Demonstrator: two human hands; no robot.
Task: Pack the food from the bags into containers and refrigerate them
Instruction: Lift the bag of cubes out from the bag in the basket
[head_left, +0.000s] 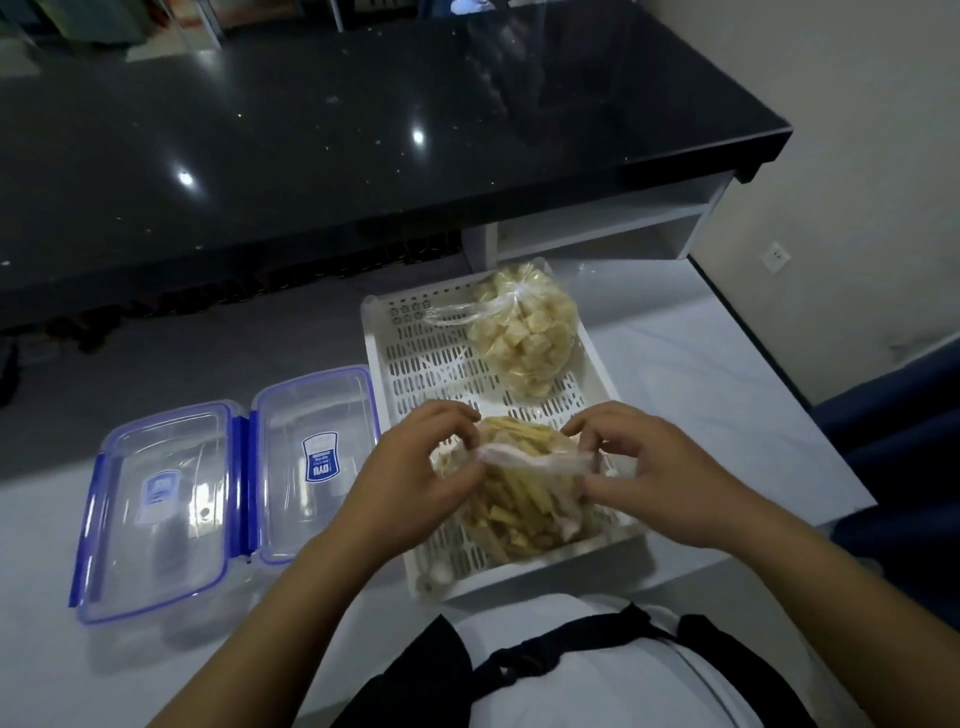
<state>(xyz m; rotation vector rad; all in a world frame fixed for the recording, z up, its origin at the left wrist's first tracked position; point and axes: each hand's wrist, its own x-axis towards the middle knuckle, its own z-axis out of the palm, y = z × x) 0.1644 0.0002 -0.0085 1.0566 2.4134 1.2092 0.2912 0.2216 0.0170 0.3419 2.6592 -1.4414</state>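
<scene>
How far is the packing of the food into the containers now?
Nothing is packed yet. The two clear containers stand beside the white tray with their lids on. In hand: the left hand and the right hand pinch the twisted neck of the bag of sticks, apparently opening it. Left: the bag of cubes, knotted in the tray, then filling, closing and refrigerating.

Head-worn view, forward and steeply down, close over white tray (400, 374).

I wore a white short-sleeved top (587, 670), so my forearms were bare to the wrists. Over it hung a black fabric apron (415, 680), its thin black straps (571, 647) tied in a knot at my front. My hands carried no rings.
</scene>
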